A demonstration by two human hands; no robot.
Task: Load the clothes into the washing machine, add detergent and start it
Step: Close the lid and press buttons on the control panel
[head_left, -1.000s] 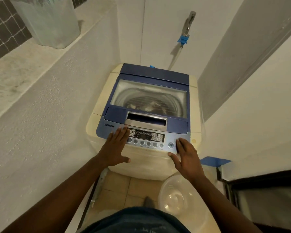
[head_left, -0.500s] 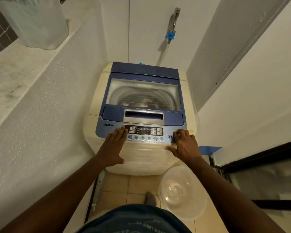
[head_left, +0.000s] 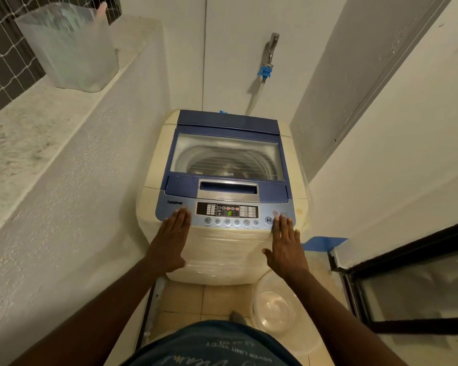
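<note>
Head view: flat, spread left hand (head_left: 169, 241) and right hand (head_left: 286, 247) on washing machine (head_left: 154, 165), clothes perhaps inside.

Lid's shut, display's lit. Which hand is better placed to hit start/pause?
Right. The right hand has its fingertips at the panel's right end, beside the start/pause button. The left hand lies flat at the panel's left end, across the whole button row from it.
</note>
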